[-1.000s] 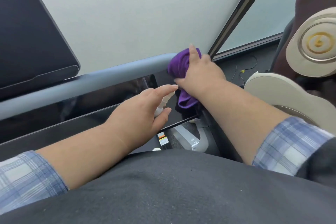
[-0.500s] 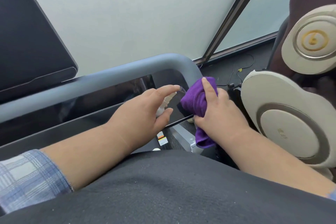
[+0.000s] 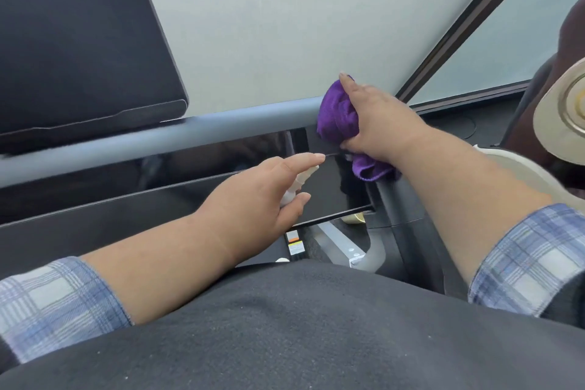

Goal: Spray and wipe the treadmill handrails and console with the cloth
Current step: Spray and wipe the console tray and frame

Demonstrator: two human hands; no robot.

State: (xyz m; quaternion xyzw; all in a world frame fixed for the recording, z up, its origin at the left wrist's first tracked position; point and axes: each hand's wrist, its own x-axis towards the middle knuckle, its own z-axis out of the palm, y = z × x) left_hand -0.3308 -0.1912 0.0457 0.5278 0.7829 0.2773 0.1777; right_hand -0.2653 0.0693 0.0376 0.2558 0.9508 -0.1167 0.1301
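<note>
both busy: right hand clamps purple cloth on handrail; left hand grips spray bottle.

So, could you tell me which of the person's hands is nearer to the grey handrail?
Right. The right hand presses the purple cloth against the grey handrail at its bend. The left hand is lower, over the black console panel, holding a small white spray bottle.
</note>
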